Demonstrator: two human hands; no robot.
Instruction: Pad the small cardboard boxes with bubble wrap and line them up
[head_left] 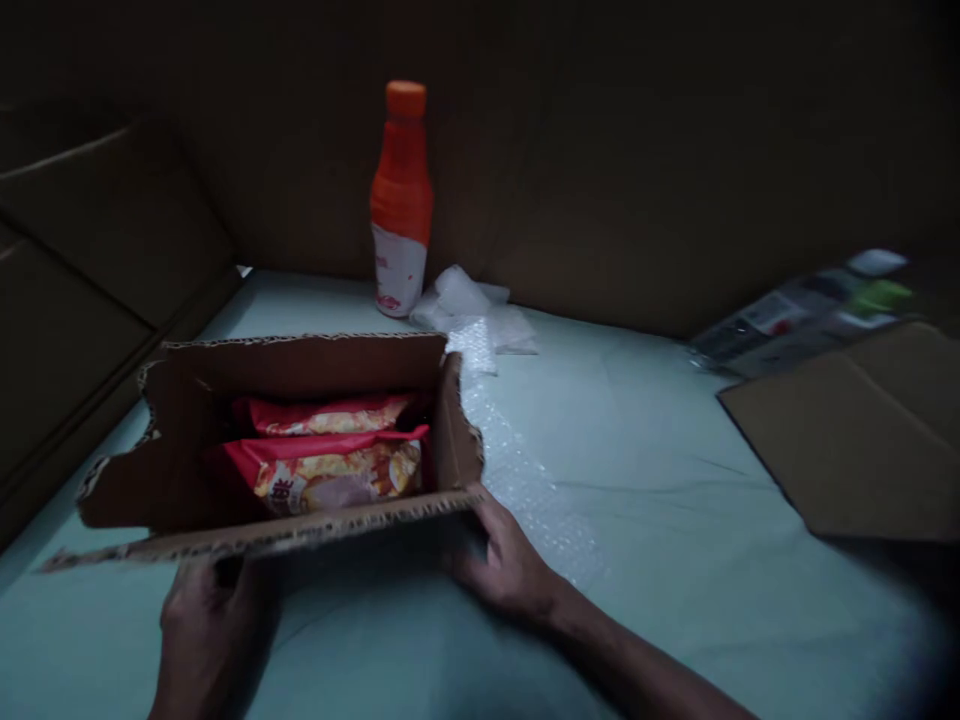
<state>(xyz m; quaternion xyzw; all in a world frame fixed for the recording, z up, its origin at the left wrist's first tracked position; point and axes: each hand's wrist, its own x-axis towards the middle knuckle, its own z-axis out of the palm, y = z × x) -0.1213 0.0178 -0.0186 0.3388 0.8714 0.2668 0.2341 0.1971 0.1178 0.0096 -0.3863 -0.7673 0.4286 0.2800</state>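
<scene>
An open cardboard box (307,355) with rough, torn-looking edges is before me, its opening tilted toward my view. Inside lie two red snack packets, a front packet (341,475) with a food picture on it and a rear packet (334,414) partly behind it. My right hand (504,560) grips the box at its front right corner, the thumb near the rim. Below the front rim, my left hand (206,605) holds the box near its left end; most of its fingers are hidden.
An orange-capped bottle (402,205) stands behind the box, beside crumpled clear plastic (465,300). Bubble wrap (517,470) stretches along the pale green surface (645,450). At right are a cardboard piece (862,430) and a blurred clear package (795,315). Cardboard walls (600,150) rise behind and at left.
</scene>
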